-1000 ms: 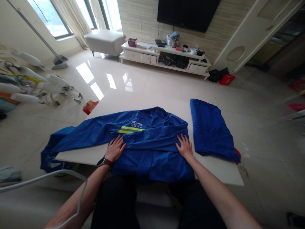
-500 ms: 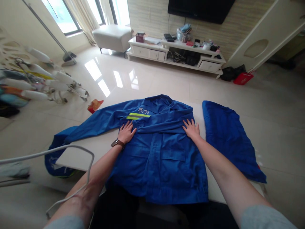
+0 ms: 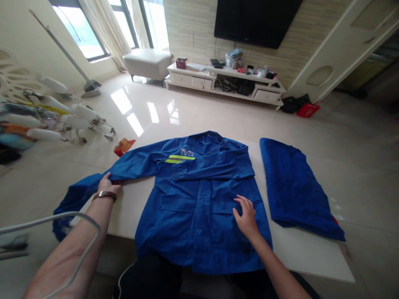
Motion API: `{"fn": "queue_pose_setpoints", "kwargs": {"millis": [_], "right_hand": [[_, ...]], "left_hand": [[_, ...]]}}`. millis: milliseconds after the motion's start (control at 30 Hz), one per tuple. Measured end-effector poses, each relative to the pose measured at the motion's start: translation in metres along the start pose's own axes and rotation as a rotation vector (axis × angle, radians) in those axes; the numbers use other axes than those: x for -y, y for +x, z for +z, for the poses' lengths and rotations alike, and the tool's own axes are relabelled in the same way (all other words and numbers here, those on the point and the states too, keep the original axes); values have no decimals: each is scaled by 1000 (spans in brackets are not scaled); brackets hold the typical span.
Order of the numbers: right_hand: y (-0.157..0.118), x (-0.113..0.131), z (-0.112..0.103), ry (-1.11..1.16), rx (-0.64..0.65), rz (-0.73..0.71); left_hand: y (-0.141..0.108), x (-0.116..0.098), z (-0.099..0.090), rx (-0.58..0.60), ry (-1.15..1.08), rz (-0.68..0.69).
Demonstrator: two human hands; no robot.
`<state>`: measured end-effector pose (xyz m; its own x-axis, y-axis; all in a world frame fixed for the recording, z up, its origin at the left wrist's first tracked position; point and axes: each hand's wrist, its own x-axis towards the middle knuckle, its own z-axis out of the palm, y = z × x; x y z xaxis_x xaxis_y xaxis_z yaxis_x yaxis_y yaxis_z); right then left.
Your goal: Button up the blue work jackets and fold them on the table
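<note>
A white tabletop (image 3: 311, 251) carries a reflective-striped blue work jacket (image 3: 201, 216) spread beneath the right hand (image 3: 246, 216), 1 sleeve (image 3: 215, 167) folded across it, the other stretched out to the left hand (image 3: 109, 187). Right of the right hand lies 1 folded blue garment (image 3: 296, 195).

Only one piece of lettering is shown clearly enough to be partly read: a pale print (image 3: 187, 152) set on the chest of the blue jacket (image 3: 202, 216), just above the yellow-green stripe (image 3: 180, 159). Two small emblems are carried side by side at its top, the one on the left flower-like, the other peaked like a roof. Beneath each, Latin letters are printed, too small to be spelled out with certainty. Below these, a row of Chinese characters is set, of which the first may be read as 江. Pale marks are borne by the red bag (image 3: 308, 109), but cannot be read.
</note>
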<state>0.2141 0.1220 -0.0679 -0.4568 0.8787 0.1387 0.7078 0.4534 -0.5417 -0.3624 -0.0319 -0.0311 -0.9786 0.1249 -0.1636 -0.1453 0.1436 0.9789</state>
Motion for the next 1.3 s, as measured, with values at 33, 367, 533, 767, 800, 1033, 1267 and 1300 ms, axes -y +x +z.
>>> {"fn": "queue_pose_setpoints", "kwargs": {"millis": [33, 367, 533, 767, 800, 1033, 1267, 1300], "right_hand": [[-2, 3, 1, 9, 3, 13], [16, 37, 18, 47, 174, 7], [15, 47, 18, 43, 306, -18], [15, 32, 7, 21, 367, -5], [16, 28, 6, 17, 356, 6], [40, 10, 8, 96, 302, 187], [48, -1, -14, -9, 377, 175], [46, -9, -22, -44, 345, 192]], "left_hand": [[3, -9, 11, 11, -2, -6], [-121, -37, 155, 400, 591, 642], [-220, 28, 189, 996, 1145, 893], [-206, 36, 179, 992, 1064, 1101], [-203, 36, 179, 1012, 1067, 1136], [-211, 58, 186, 1147, 1137, 957], [-180, 36, 116, 788, 1030, 860], [-173, 36, 93, 614, 1071, 764]]}}
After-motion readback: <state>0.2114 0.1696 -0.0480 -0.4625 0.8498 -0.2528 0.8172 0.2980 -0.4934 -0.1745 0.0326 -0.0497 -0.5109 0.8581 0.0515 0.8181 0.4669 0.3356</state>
